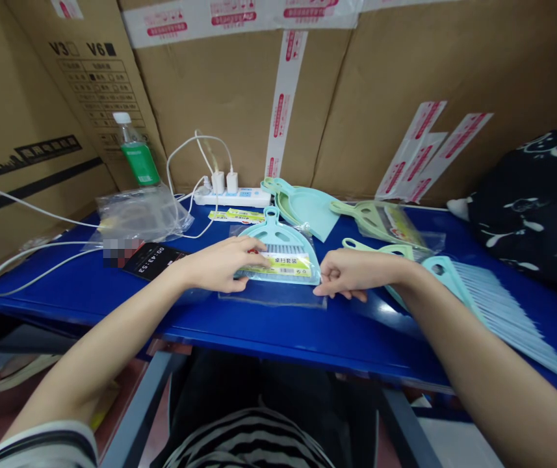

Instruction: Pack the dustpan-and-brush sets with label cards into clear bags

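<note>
A light blue dustpan with a small brush and a yellow label lies inside a clear plastic bag on the blue table. My left hand rests on the left side of the bagged dustpan, fingers pressed flat over it. My right hand pinches the bag's right edge with its fingers closed.
Loose blue dustpans and green bagged sets lie behind. A blue brush lies at right. A power strip, white cables, a green-labelled bottle, empty bags, a phone and cardboard boxes surround them.
</note>
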Motion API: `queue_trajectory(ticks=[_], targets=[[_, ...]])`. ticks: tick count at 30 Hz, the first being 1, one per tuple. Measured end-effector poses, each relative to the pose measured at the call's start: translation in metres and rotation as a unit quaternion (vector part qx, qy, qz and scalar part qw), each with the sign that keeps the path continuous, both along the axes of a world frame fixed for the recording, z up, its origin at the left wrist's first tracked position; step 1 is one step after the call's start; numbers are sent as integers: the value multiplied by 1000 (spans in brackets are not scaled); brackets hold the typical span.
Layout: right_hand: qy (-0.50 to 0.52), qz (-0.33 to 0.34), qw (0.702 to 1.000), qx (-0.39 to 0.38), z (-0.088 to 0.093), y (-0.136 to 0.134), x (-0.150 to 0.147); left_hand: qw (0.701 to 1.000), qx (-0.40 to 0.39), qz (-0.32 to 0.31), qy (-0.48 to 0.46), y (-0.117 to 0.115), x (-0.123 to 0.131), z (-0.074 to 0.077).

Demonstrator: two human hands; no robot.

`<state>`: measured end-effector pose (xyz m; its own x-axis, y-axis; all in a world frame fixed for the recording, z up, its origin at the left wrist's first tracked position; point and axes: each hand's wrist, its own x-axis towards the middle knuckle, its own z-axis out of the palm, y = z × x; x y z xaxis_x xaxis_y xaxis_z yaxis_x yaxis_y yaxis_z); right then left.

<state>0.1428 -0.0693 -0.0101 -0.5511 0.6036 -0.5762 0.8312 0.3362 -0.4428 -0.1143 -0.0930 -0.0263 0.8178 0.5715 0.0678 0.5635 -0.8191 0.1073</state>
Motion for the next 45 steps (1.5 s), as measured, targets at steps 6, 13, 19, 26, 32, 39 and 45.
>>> queue_trajectory(ticks=[6, 13, 19, 26, 32, 39, 45], targets=[[60, -26, 998, -7, 1, 1, 2, 1000, -8, -22, -12, -1, 2, 1], [52, -63, 996, 41, -7, 4, 0, 999, -47, -19, -9, -4, 3, 4], [37, -51, 996, 57, -6, 4, 3, 998, -67, -2, -6, -3, 3, 5], [130, -150, 977, 80, -8, 7, 1, 997, -81, -8, -15, -3, 2, 7], [153, -178, 967, 102, -17, 10, -5, 992, -122, -7, -24, -6, 3, 11], [153, -172, 968, 97, -15, 9, -5, 987, -157, -39, 1, -8, -2, 14], [95, -142, 973, 154, -14, 8, -3, 982, -177, -49, -37, -5, 0, 14]])
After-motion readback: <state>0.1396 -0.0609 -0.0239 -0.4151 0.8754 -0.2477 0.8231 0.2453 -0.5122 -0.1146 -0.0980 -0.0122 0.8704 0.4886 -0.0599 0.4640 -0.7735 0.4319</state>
